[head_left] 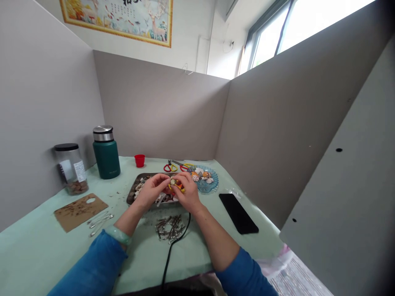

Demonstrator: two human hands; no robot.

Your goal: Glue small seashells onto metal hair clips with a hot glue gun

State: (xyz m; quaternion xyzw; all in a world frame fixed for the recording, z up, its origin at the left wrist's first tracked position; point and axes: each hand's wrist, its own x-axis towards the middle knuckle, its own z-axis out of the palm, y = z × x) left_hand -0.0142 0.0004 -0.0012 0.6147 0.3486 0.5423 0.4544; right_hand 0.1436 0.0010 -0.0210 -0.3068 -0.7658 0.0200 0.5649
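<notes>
One tray [169, 203], plate [207, 189], jar [71, 169], cup [140, 161]

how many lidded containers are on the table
2: the clear jar with a black lid on the left, and the green flask with a metal-topped lid just to its right, slightly farther back. No others show.

From afar I'm viewing a pale green tablecloth [33, 253]. A lidded jar [69, 170], a green flask [106, 159] and a red cup [140, 161] are standing toward the left and back; a brown card [75, 213], wire pins [100, 220], metal pieces [176, 225], a metal tray [128, 200], hand tools [178, 163], a blue plate [205, 189] and a black slab [238, 213] are resting across it.
</notes>
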